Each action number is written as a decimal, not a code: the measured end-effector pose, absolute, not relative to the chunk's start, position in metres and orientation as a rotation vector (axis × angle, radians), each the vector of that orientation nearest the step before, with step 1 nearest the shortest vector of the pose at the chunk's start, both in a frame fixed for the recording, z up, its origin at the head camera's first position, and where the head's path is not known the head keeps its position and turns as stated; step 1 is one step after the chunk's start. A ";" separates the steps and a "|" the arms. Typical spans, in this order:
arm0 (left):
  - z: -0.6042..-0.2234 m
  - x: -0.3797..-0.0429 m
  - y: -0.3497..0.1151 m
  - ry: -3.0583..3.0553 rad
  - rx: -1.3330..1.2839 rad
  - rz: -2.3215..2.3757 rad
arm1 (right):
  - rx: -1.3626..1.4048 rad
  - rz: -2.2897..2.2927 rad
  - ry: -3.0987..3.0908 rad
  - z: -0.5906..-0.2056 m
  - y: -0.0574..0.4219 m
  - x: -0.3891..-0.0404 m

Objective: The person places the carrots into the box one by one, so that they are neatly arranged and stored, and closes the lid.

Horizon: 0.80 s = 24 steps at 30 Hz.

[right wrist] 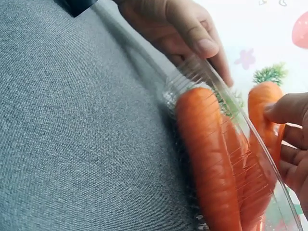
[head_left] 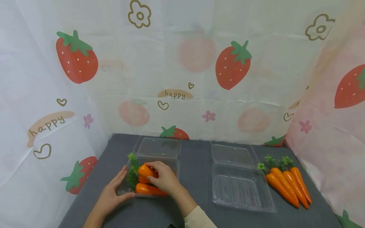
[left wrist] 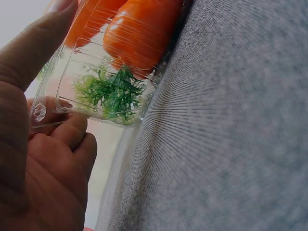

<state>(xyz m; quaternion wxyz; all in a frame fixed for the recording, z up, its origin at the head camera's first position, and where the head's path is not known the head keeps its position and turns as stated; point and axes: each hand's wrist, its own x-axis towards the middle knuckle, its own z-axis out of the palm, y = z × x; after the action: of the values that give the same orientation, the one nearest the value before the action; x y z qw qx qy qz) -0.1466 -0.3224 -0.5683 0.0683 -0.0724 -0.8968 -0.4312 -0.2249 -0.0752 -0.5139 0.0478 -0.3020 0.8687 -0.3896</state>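
My right hand (head_left: pixel 165 179) pinches an orange toy carrot (head_left: pixel 144 171) with a leafy green top, between thumb and fingers. In the right wrist view this carrot (right wrist: pixel 263 108) stands above the rim of a clear plastic box (right wrist: pixel 250 127). Other carrots lie inside the box, one carrot (head_left: pixel 148 189) along the front wall. Their green tops (head_left: pixel 132 175) gather at the box's left end. My left hand (head_left: pixel 109 196) holds the box's front left corner, thumb at the front rim and fingers around the left side, as the left wrist view also shows.
The box's clear lid (head_left: pixel 159 147) lies folded back behind it. To the right stands a second clear box (head_left: pixel 215 186), lid open. Several carrots (head_left: pixel 288 186) lie bunched at the table's right side. Printed cloth walls (head_left: pixel 182 63) enclose the grey table (head_left: pixel 196 190).
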 end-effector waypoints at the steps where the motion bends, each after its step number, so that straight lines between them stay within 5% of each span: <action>1: -0.569 -0.147 -0.323 -2.705 -0.218 -1.296 | -0.919 -1.171 2.645 -0.514 -0.075 -0.225; 24: -0.569 -0.146 -0.322 -2.670 -0.233 -1.344 | -1.008 -0.949 2.643 -0.521 -0.071 -0.227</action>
<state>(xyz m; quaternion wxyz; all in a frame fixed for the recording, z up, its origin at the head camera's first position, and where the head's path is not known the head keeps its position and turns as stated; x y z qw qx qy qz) -0.1461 -0.3223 -0.5688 0.0715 -0.0776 -0.8882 -0.4472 -0.2275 -0.0713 -0.5211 0.0790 -0.3369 0.8831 -0.3170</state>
